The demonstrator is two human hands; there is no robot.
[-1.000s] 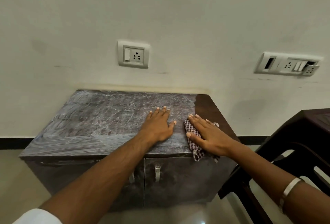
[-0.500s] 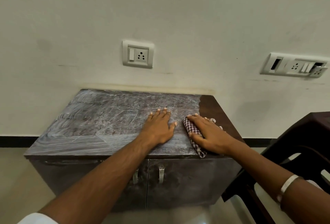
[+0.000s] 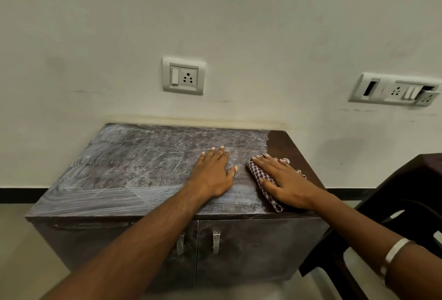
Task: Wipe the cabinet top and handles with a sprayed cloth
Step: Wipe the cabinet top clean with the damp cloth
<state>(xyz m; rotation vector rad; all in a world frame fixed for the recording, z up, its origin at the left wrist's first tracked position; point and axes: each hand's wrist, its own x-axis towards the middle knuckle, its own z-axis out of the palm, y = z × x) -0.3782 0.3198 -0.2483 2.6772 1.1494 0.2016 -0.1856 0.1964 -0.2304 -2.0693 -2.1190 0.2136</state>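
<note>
My left hand [image 3: 212,175] lies flat on the cabinet top [image 3: 134,170], fingers straight and holding nothing. Just to its right, my right hand [image 3: 284,185] presses the cloth [image 3: 259,175] down with straight fingers. I can read no writing anywhere.

The right hand [image 3: 284,181] lies flat on the checked cloth [image 3: 264,183] and hides most of it; only the left border and small bits past the fingertips show. The left forearm [image 3: 153,228] crosses in front of the left handle [image 3: 180,243], so its upper part is covered. The cabinet [image 3: 251,252] bottom is lost behind the arms and in a pale blur near the lower edge. The dark chair [image 3: 411,204] is cut by the right edge. The long switch plate [image 3: 394,89] is too small to read its parts. Both arms leave the picture at the lower edge.
</note>
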